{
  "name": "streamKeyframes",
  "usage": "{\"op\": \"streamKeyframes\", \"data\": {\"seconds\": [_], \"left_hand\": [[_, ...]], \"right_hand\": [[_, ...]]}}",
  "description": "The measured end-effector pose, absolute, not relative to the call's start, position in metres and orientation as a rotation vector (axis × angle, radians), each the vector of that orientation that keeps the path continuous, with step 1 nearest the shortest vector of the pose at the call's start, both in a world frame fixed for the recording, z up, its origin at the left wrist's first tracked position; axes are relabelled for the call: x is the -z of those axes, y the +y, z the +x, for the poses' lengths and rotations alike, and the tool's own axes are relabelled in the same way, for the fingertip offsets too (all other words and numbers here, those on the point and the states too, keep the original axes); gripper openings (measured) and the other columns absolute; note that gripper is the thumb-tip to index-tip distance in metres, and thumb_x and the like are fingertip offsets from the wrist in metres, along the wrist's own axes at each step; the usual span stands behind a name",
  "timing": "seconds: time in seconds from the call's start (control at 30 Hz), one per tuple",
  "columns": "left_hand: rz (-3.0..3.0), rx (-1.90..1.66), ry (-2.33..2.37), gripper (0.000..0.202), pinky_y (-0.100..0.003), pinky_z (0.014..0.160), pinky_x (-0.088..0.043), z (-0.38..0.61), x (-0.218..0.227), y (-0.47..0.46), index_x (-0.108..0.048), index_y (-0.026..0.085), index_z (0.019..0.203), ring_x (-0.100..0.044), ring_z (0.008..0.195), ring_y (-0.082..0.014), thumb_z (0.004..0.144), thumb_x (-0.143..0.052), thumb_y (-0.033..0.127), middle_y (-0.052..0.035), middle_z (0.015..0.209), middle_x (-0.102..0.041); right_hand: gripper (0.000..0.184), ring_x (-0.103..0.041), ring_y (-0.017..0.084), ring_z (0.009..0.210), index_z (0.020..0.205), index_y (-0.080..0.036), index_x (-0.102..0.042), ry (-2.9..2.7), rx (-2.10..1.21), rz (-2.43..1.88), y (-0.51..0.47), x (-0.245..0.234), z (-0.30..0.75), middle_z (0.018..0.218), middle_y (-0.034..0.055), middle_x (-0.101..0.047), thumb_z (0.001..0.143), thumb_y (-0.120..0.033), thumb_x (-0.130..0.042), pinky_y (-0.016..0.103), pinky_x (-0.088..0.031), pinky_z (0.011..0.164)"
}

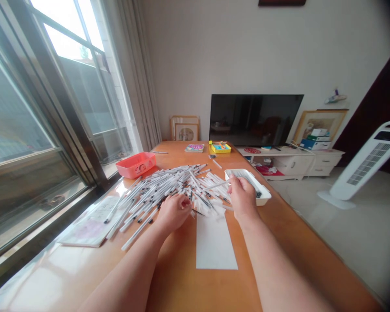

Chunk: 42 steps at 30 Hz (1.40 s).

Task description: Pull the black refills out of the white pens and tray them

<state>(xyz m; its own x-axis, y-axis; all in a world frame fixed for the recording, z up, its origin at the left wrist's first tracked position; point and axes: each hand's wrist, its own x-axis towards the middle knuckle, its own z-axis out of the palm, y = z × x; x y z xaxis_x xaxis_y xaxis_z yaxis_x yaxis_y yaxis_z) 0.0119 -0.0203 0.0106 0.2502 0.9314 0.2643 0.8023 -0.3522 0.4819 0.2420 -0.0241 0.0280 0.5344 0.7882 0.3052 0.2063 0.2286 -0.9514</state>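
Right hand [243,197] pinches a slim white pen [216,185], right of frame centre, near the white plastic box [264,201]; grip lightly, barrel level. Left hand [173,212] curls at the pen pile [156,189], frame centre; contents cannot be determined

You are in a home's living room: you face a television [256,119], a white cabinet [297,165] and framed pictures [186,131], with a curtain [134,56] and tower fan [365,162] about.

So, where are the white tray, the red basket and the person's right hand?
White tray [264,197]: head view, near right corner.
Red basket [126,171]: head view, outer side wall.
Right hand [243,196]: head view, back of the hand.
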Motion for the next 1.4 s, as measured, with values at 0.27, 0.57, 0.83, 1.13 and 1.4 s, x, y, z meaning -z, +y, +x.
{"op": "streamKeyframes", "data": {"seconds": [0.27, 0.57, 0.83, 1.13, 1.4], "left_hand": [[2.312, -0.567, 1.659, 0.018, -0.028, 0.069, -0.037, 0.017, -0.016, -0.029, -0.068, 0.024, 0.084, -0.061, 0.084, -0.0211, 0.078, -0.068, 0.041, -0.0042, 0.092, -0.070], [2.239, -0.629, 1.592, 0.016, -0.027, 0.061, -0.032, 0.019, -0.012, -0.029, -0.057, 0.023, 0.082, -0.057, 0.072, -0.0177, 0.075, -0.068, 0.032, -0.0006, 0.083, -0.067], [2.203, -0.740, 1.494, 0.019, -0.027, 0.062, -0.031, 0.019, -0.009, -0.030, -0.049, 0.022, 0.073, -0.050, 0.067, -0.0153, 0.072, -0.068, 0.025, 0.0009, 0.074, -0.060], [1.767, -0.981, 1.211, 0.008, -0.026, 0.063, -0.037, 0.022, -0.009, -0.028, -0.062, 0.019, 0.072, -0.052, 0.066, -0.0137, 0.075, -0.069, 0.022, -0.0010, 0.071, -0.060], [0.975, -1.176, 0.807, 0.027, -0.027, 0.081, -0.049, 0.016, -0.026, -0.027, -0.064, 0.015, 0.082, -0.061, 0.074, -0.0125, 0.070, -0.084, 0.028, -0.0029, 0.080, -0.065]], "right_hand": [[0.044, -0.043, 0.014, 0.051, 0.067, -0.022, -0.052, -0.846, -0.488, -1.209, -0.022, -0.030, 0.249, 0.055, -0.0013, -0.052, 0.087, -0.061, -0.054, 0.028, -0.036, 0.050], [0.038, -0.042, 0.012, 0.048, 0.068, -0.021, -0.056, -0.830, -0.518, -1.124, -0.017, -0.025, 0.247, 0.053, -0.0032, -0.051, 0.085, -0.055, -0.061, 0.026, -0.032, 0.046], [0.034, -0.042, 0.011, 0.050, 0.069, -0.020, -0.060, -0.772, -0.586, -1.130, -0.020, -0.027, 0.243, 0.056, -0.0040, -0.051, 0.086, -0.049, -0.062, 0.025, -0.032, 0.048], [0.031, -0.042, 0.009, 0.048, 0.068, -0.019, -0.061, -0.738, -0.680, -1.088, -0.023, -0.030, 0.239, 0.055, -0.0032, -0.054, 0.082, -0.045, -0.067, 0.023, -0.032, 0.045], [0.023, -0.049, 0.010, 0.047, 0.077, -0.016, -0.068, -0.716, -0.872, -0.999, -0.032, -0.040, 0.232, 0.060, 0.0037, -0.066, 0.080, -0.039, -0.065, 0.020, -0.034, 0.041]]}}
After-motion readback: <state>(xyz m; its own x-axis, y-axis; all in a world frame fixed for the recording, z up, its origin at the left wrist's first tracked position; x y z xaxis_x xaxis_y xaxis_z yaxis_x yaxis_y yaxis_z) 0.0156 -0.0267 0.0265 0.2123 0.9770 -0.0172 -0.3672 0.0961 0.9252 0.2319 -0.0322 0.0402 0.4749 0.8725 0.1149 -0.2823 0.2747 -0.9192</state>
